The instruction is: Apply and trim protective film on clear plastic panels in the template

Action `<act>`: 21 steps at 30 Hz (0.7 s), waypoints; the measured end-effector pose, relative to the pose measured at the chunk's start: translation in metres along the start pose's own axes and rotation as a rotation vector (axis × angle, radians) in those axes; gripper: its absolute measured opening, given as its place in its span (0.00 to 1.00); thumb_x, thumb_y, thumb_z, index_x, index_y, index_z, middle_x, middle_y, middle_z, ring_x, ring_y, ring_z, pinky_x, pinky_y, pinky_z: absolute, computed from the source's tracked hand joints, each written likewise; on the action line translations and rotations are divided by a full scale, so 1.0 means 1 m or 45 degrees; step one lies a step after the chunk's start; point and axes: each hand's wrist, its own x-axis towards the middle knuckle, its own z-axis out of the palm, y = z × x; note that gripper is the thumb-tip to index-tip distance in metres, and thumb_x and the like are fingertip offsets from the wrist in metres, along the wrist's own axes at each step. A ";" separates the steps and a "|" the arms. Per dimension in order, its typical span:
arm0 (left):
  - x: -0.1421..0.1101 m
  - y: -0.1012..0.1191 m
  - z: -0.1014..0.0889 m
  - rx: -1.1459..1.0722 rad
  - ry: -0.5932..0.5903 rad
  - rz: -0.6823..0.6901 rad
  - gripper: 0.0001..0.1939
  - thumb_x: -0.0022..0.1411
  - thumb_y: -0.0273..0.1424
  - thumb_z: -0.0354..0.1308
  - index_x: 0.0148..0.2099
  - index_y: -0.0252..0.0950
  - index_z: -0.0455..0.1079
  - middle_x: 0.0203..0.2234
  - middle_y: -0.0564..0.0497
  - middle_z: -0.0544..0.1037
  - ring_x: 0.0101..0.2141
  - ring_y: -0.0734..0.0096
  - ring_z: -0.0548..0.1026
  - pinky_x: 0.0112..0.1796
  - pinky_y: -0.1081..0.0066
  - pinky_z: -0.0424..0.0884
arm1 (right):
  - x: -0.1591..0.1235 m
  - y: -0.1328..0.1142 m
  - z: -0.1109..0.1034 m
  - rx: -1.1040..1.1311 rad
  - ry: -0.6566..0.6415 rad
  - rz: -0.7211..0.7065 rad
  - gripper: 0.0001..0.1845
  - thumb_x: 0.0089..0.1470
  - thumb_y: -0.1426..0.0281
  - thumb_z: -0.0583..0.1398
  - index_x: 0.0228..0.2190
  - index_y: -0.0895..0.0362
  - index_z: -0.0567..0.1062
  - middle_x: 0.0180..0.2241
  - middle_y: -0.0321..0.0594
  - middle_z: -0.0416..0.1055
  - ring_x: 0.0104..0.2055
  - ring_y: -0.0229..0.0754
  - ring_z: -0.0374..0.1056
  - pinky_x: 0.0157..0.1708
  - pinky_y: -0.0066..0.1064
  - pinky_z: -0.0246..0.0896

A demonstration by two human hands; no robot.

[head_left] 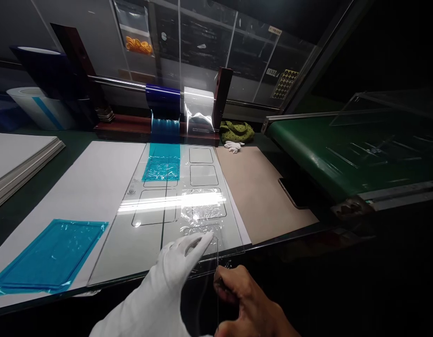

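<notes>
My left hand [163, 285], in a white glove, pinches a thin clear panel [217, 255], which stands edge-on to me in front of the table's front edge. Against that panel's right side my bare right hand [251, 302] is closed, its fingers curled. A small dark shape shows by the right thumb, but I cannot tell what it is. Beyond the hands lies a glass sheet [132, 248] marked with rounded rectangles. One clear film piece [200, 204] rests on it, and a blue film strip [163, 161] hangs down onto its far part.
A wooden stand holds a blue film roll [162, 100] and a clear film roll [198, 103]. Blue film-covered panel [55, 255] lies left on white paper. At right are brown board [262, 187], a phone [292, 193] and a green conveyor belt [314, 150] carrying clear pieces.
</notes>
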 end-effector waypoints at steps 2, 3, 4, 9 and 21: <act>-0.001 0.007 -0.005 0.088 0.044 -0.020 0.59 0.38 0.51 0.64 0.68 0.50 0.39 0.60 0.44 0.60 0.56 0.48 0.66 0.50 0.54 0.71 | -0.004 0.003 0.001 -0.006 0.089 -0.017 0.38 0.34 0.31 0.57 0.25 0.54 0.66 0.25 0.34 0.61 0.28 0.37 0.55 0.26 0.28 0.56; 0.000 0.010 -0.006 0.170 0.060 -0.061 0.59 0.40 0.50 0.64 0.69 0.49 0.38 0.61 0.43 0.60 0.57 0.46 0.64 0.50 0.53 0.71 | -0.005 0.005 -0.002 -0.005 0.184 -0.042 0.37 0.35 0.33 0.58 0.27 0.54 0.66 0.26 0.34 0.61 0.28 0.37 0.56 0.26 0.27 0.58; 0.002 0.012 -0.008 0.264 0.074 -0.121 0.59 0.40 0.49 0.64 0.69 0.47 0.37 0.60 0.41 0.60 0.57 0.45 0.64 0.50 0.51 0.70 | -0.005 0.008 -0.007 -0.016 0.305 -0.081 0.35 0.38 0.34 0.58 0.28 0.54 0.66 0.27 0.35 0.61 0.28 0.37 0.57 0.26 0.27 0.58; 0.018 0.010 -0.011 0.584 0.108 -0.492 0.60 0.38 0.46 0.63 0.68 0.33 0.40 0.58 0.36 0.63 0.55 0.42 0.65 0.53 0.45 0.62 | 0.031 0.052 -0.081 -0.643 0.779 0.006 0.20 0.58 0.53 0.53 0.40 0.56 0.67 0.28 0.36 0.64 0.27 0.39 0.62 0.28 0.30 0.61; 0.069 0.009 0.003 0.903 0.240 -0.825 0.61 0.42 0.50 0.60 0.68 0.21 0.37 0.60 0.26 0.61 0.52 0.35 0.66 0.44 0.46 0.65 | 0.055 0.050 -0.082 -1.108 0.672 -0.106 0.44 0.54 0.57 0.60 0.63 0.66 0.51 0.59 0.61 0.61 0.59 0.62 0.60 0.52 0.53 0.64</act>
